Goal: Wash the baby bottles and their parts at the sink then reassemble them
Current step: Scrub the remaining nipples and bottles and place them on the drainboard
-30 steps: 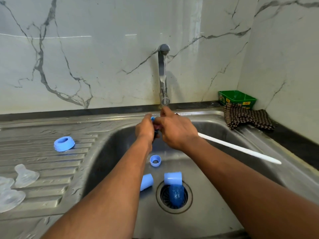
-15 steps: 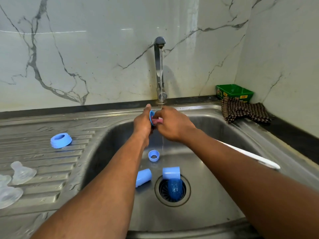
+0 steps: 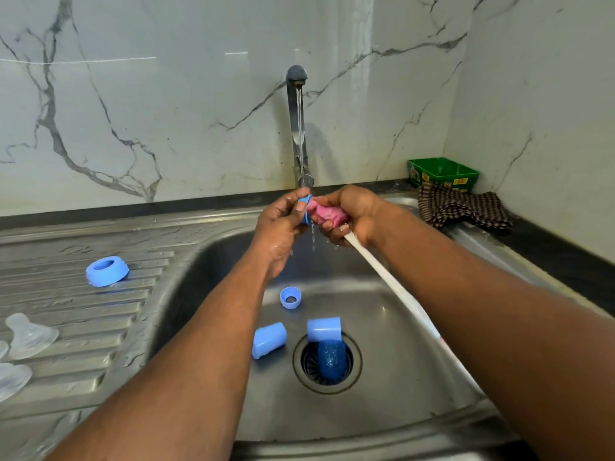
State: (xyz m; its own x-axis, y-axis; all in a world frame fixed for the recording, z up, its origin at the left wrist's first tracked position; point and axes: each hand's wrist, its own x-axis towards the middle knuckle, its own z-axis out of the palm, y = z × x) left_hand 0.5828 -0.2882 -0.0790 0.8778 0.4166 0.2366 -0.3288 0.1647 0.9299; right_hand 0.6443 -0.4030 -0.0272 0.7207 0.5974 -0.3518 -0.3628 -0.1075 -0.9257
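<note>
From the head camera, both hands met under the tap (image 3: 297,128), where a thin stream of water ran down onto them. The left hand (image 3: 281,224) had its grip closed around a small blue ring (image 3: 305,210), fingers curled round its rim and holding it on edge just above the basin. The right hand (image 3: 349,214) had its grip clenched on a bottle brush, its fingers wrapped where the pink sponge head (image 3: 324,213) joined the white handle (image 3: 396,291); the sponge head was pressed into the opening of the ring. The handle ran back and down to the right, along the right forearm. Water dripped from between the two hands into the sink (image 3: 416,377).

On the floor of the basin lay another small blue ring (image 3: 290,297), near the left forearm. Closer to the drain (image 3: 327,362) two pale blue caps lay on their sides, one (image 3: 269,340) to the left of the drain and one (image 3: 323,328) at its far rim. A darker blue piece (image 3: 331,360) sat in the drain strainer itself; what it was could not be told.

On the ribbed draining board (image 3: 83,327) to the left stood a larger blue collar ring (image 3: 107,271), and nearer the left edge lay clear silicone teats (image 3: 28,336). At the back right corner of the tabletop sat a green box (image 3: 442,173), with a checked cloth (image 3: 462,209) bunched just in front of it.
</note>
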